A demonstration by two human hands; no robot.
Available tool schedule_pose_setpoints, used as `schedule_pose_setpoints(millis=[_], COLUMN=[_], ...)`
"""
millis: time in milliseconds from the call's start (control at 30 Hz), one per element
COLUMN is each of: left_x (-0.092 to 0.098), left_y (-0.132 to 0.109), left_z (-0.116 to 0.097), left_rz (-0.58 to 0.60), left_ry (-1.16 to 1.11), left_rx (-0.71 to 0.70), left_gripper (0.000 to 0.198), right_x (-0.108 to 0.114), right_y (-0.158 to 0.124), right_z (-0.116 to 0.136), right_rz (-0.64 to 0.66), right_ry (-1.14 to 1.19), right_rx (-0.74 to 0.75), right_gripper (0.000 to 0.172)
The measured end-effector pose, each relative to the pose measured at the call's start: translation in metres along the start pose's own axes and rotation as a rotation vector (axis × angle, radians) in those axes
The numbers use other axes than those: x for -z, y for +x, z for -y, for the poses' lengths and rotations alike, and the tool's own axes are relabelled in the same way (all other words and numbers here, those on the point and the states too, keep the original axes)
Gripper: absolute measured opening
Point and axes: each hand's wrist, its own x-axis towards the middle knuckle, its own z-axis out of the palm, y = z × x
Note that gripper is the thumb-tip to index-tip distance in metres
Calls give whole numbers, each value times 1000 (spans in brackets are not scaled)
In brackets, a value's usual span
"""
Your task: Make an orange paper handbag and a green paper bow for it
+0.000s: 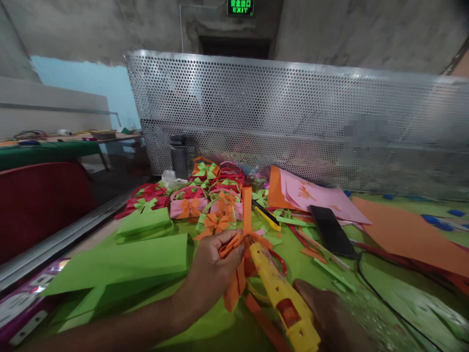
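My left hand [212,266] is closed in a pinch on an orange paper bow [234,274] made of folded strips, one strip standing upright above it. My right hand [330,318] grips a yellow hot glue gun [284,296] whose nozzle points up and left and touches the bow's centre. Both hands hover low over a green-covered table [384,288].
Finished paper baskets with bows [208,195] crowd the middle. Folded green sheets [124,264] lie at left, pink and orange sheets [315,195] at right. A black phone [331,230], yellow box cutter [267,215], black cable [381,293], grey bottle [179,156] and perforated metal screen [293,122] stand behind.
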Motion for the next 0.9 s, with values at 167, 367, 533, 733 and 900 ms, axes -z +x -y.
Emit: schedule_pose_setpoints(millis=[167, 367, 533, 733, 900], left_x=[0, 0, 0, -1, 1], left_y=[0, 0, 1, 0, -2], left_z=[-1, 0, -3, -3, 1], left_rz=[-25, -3, -13, 4, -4], left_ry=[26, 24, 19, 8, 2], left_rx=[-12, -26, -15, -16, -15], left_gripper=[15, 15, 14, 14, 15], right_x=[1, -1, 1, 2, 3], right_y=[0, -1, -2, 0, 0], right_z=[-3, -3, -2, 2, 3], right_rz=[9, 13, 12, 15, 0], right_ry=[29, 49, 56, 31, 13], right_rx=[-3, 12, 21, 10, -42], right_gripper=[20, 17, 19, 18, 19])
